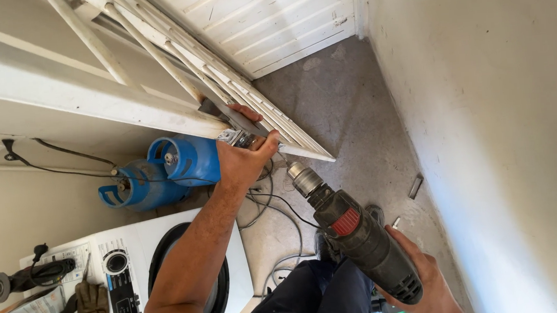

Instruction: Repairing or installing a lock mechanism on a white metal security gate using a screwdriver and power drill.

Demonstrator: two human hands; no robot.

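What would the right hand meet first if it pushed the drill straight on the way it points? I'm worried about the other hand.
Likely the metal bracket the left hand pinches against the white frame; the drill in the right hand aims there, though depth is unclear.

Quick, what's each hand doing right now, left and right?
Left hand: closed, pinching a small metal bracket against the white door frame.
Right hand: closed around the power drill.

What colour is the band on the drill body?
Red, on a dark grey drill; the head view shows it best.
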